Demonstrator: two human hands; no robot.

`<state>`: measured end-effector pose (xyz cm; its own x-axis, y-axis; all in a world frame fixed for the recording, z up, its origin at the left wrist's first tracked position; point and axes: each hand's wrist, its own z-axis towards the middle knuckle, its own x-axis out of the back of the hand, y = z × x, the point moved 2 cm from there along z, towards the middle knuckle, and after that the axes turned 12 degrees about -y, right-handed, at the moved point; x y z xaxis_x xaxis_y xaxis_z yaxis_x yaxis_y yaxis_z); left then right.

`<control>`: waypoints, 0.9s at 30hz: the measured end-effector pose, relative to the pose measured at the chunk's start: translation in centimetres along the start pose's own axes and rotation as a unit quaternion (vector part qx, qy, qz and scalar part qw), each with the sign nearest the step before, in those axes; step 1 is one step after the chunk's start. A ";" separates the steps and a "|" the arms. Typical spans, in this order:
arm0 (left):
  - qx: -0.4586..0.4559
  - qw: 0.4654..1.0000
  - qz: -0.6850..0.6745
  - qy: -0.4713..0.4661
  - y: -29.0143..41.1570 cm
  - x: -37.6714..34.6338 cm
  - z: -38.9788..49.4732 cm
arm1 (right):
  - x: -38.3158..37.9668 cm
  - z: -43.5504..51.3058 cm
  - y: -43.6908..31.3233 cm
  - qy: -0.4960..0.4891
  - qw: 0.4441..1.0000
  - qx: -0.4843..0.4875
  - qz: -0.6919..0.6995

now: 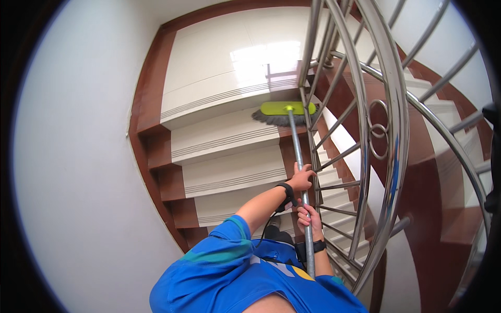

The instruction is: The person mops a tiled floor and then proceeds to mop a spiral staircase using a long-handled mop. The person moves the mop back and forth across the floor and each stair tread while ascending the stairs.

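A broom with a lime-green head (280, 107) and grey bristles (270, 118) lies across the top stair tread, just below the landing. Its right end reaches the railing posts. The grey metal broom handle (296, 144) runs from the head back to my body. Higher on the handle, my left hand (300, 179) holds it loosely, thumb on one side and fingers partly extended on the other. Below it, my right hand (308, 219) has its fingers wrapped around the handle. Part of the lower handle end is hidden against my blue shirt (219, 274).
A stainless steel railing (362, 129) curves close along my right, with lower stairs (334, 187) beyond it. A white wall (86, 156) is on the left. Pale steps (235, 162) with brown borders rise to a glossy landing (211, 51). A shoe (275, 222) shows below my arm.
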<state>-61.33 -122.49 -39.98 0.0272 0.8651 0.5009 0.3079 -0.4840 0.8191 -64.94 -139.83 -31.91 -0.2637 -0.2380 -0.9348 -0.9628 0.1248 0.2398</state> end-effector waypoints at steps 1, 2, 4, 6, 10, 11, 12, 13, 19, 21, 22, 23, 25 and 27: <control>0.004 1.000 0.000 -0.024 0.3 0.1 0.8 | -0.2 0.0 -0.4 -0.005 1.000 0.001 0.007; 0.014 0.999 0.015 -0.049 0.6 0.3 1.7 | -0.5 0.0 -0.8 -0.005 1.000 0.004 0.012; 0.048 0.998 0.029 -0.034 0.8 0.8 1.9 | -1.2 0.0 -1.2 0.009 1.000 0.002 -0.008; 0.133 0.989 0.058 -0.037 3.0 3.5 -0.4 | -2.2 0.1 -1.2 0.039 0.996 0.015 -0.080; 0.175 0.984 -0.005 -0.043 3.4 4.6 -2.1 | -3.2 0.3 -0.7 0.094 0.971 0.007 -0.219; 0.177 0.983 -0.032 -0.041 3.2 5.1 -2.9 | -3.7 0.6 -0.2 0.090 0.963 -0.010 -0.256; 0.182 0.983 -0.030 -0.023 2.4 5.2 -3.6 | -4.2 1.1 0.6 0.081 0.954 -0.024 -0.288; 0.186 0.982 -0.028 -0.006 1.6 5.2 -4.5 | -4.6 1.6 1.4 0.087 0.946 -0.047 -0.307; 0.207 0.971 -0.094 0.068 -4.1 8.9 -12.9 | -5.1 5.5 8.2 0.112 0.913 -0.173 -0.352; 0.211 0.968 -0.093 0.099 -4.2 8.7 -15.3 | -5.2 5.7 9.6 0.120 0.910 -0.187 -0.349; 0.219 0.964 -0.103 0.111 -4.2 8.8 -16.1 | -5.4 6.0 10.4 0.118 0.909 -0.193 -0.349; 0.223 0.962 -0.110 0.110 -4.8 9.4 -17.2 | -5.5 6.5 11.2 0.117 0.908 -0.199 -0.349; 0.222 0.959 -0.135 0.112 -5.9 10.0 -19.0 | -4.9 7.0 12.8 0.120 0.907 -0.214 -0.343; 0.206 0.960 -0.127 0.140 -7.7 9.7 -20.9 | -4.3 7.6 14.6 0.125 0.898 -0.226 -0.356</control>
<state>-83.26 -113.08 -35.58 -0.3367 0.8510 0.4029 0.6234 -0.1192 0.7728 -77.36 -129.69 -26.35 0.4778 -0.3187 -0.8186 -0.8038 -0.5347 -0.2610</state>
